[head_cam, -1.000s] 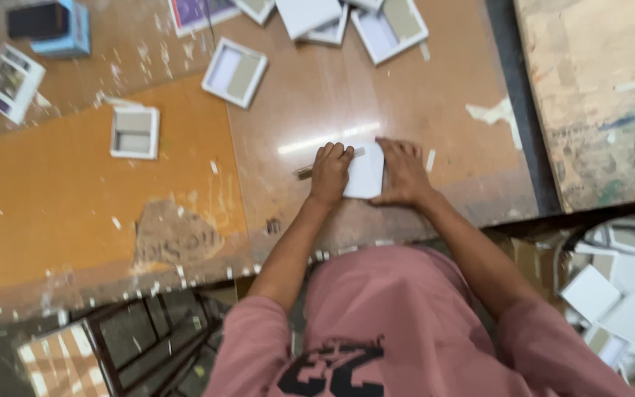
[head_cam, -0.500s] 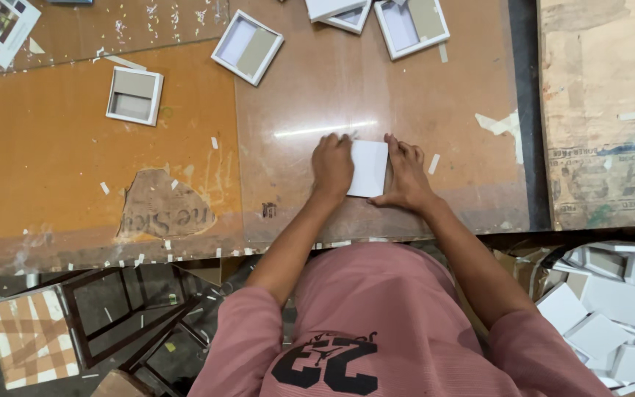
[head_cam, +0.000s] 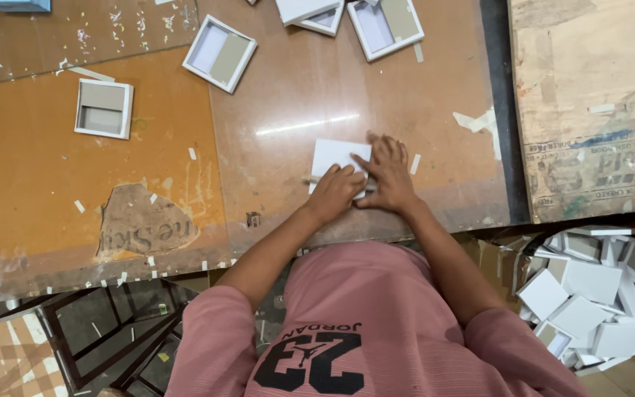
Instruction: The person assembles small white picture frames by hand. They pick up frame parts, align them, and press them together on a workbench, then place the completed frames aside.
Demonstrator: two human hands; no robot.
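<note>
I see my left hand [head_cam: 337, 192] and right hand [head_cam: 386, 176] side by side, touching, pressing flat on a white card [head_cam: 334, 156], shallow white trays [head_cam: 220, 54] lying well beyond them.

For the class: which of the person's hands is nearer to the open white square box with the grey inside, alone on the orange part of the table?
The left hand. It lies nearer the open white square box; the right hand is farther away, beyond the left hand.
</note>
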